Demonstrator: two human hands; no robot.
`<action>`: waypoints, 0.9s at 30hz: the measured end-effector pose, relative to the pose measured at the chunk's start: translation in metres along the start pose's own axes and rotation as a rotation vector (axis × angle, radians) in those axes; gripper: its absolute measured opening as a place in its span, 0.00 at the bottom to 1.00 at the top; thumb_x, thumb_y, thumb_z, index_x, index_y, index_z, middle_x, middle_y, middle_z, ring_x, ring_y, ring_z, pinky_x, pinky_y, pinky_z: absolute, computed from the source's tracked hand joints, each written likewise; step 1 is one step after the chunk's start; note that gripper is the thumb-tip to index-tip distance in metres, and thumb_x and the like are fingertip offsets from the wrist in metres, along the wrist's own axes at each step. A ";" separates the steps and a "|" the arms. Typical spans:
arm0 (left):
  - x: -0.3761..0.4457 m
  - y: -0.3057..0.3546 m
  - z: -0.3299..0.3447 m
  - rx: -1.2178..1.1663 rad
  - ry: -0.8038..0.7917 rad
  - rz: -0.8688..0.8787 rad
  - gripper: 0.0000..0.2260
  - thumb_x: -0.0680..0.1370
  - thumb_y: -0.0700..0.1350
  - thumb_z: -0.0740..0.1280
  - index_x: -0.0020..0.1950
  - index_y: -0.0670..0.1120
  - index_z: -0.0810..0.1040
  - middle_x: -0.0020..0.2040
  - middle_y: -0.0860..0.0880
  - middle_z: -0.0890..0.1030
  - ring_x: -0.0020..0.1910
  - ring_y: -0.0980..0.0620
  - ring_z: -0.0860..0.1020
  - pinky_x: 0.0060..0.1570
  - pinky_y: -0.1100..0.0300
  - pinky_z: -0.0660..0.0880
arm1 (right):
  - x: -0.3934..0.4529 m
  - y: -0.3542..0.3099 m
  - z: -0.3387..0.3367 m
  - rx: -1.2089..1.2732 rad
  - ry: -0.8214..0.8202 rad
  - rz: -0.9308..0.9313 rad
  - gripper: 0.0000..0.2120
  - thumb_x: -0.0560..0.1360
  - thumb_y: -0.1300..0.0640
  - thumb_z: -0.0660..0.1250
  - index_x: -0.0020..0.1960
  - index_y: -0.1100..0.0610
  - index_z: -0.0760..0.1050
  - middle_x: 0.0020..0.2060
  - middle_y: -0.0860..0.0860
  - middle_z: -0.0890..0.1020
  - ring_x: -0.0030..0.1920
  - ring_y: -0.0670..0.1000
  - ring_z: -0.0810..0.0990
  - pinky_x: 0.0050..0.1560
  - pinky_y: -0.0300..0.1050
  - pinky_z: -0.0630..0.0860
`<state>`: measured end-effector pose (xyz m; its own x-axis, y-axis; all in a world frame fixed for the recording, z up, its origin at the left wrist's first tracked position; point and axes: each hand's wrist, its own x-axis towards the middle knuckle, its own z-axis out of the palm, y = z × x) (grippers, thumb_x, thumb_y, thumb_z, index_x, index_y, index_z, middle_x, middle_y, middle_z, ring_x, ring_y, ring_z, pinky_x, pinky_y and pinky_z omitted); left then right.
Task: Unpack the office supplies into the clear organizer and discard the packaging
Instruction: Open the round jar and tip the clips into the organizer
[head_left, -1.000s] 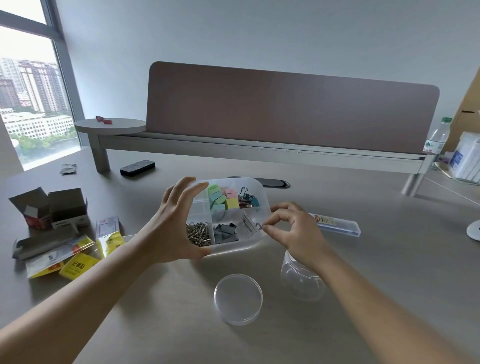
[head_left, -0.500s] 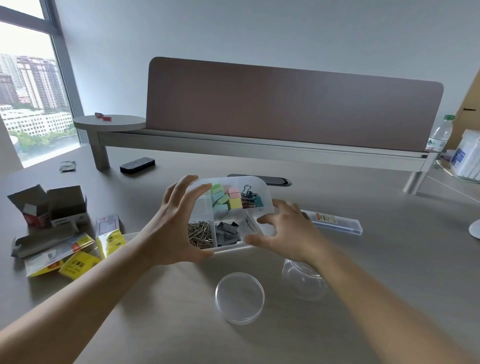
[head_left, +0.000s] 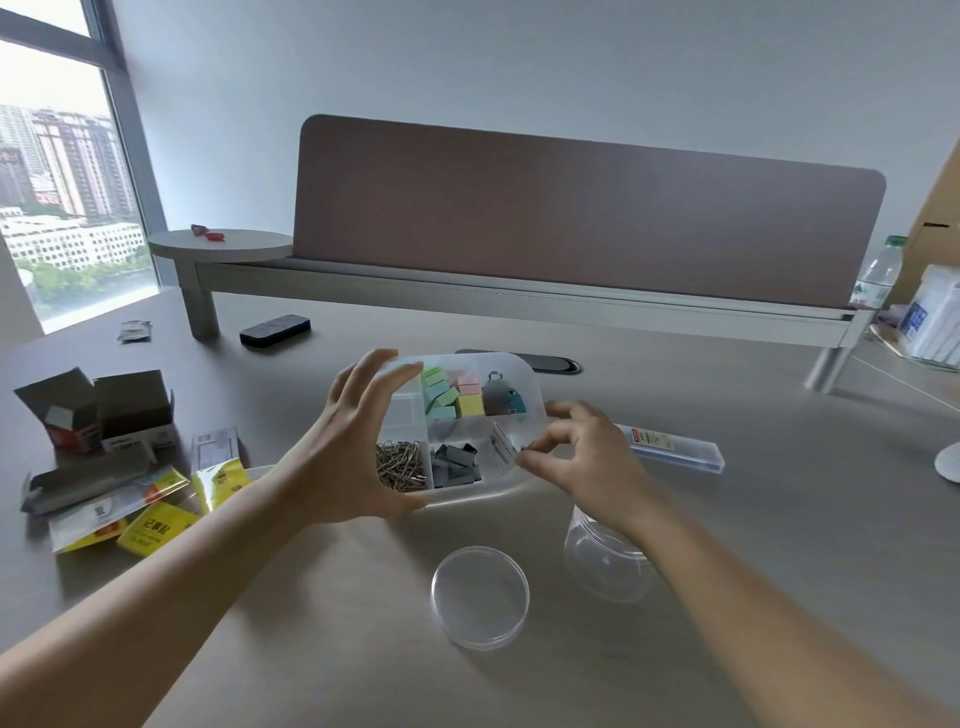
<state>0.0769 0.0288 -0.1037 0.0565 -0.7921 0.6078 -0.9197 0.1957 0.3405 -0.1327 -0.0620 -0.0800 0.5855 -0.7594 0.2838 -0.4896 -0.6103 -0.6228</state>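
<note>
Organizer (head_left: 514, 374), clear and divided, is held tilted above the desk (head_left: 779, 519) beyond a round lid (head_left: 479, 596): gripped at its left edge by the left hand (head_left: 343, 457), while something small, perhaps a clip, is pinched at its right compartment by the right hand (head_left: 576, 457).

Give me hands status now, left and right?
Left hand: holding the clear organizer by its left side, fingers over the far rim, thumb under the near edge.
Right hand: fingertips pinched at the organizer's right compartment; what they pinch cannot be told.
</note>
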 end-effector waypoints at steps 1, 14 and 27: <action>0.001 0.000 -0.001 -0.008 -0.007 -0.007 0.49 0.52 0.59 0.75 0.67 0.56 0.53 0.72 0.42 0.59 0.67 0.55 0.54 0.63 0.54 0.58 | 0.001 0.001 -0.001 -0.003 0.033 -0.014 0.09 0.71 0.55 0.68 0.43 0.61 0.80 0.61 0.53 0.73 0.63 0.51 0.68 0.50 0.34 0.57; 0.046 -0.029 0.001 -0.200 -0.345 -0.254 0.51 0.52 0.57 0.73 0.71 0.52 0.55 0.72 0.49 0.62 0.69 0.52 0.61 0.68 0.56 0.61 | 0.078 -0.001 -0.005 0.144 0.310 -0.005 0.10 0.74 0.58 0.64 0.44 0.65 0.79 0.30 0.51 0.74 0.30 0.45 0.67 0.30 0.30 0.64; 0.055 -0.039 -0.001 -0.316 -0.422 -0.365 0.63 0.42 0.66 0.72 0.73 0.54 0.49 0.71 0.55 0.57 0.68 0.57 0.56 0.67 0.62 0.55 | 0.114 0.020 0.006 0.256 0.025 0.250 0.16 0.69 0.59 0.70 0.53 0.60 0.70 0.43 0.52 0.73 0.48 0.53 0.73 0.49 0.46 0.70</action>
<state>0.1165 -0.0220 -0.0832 0.1273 -0.9868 0.1000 -0.7075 -0.0197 0.7065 -0.0721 -0.1594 -0.0648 0.4505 -0.8853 0.1158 -0.4356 -0.3312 -0.8370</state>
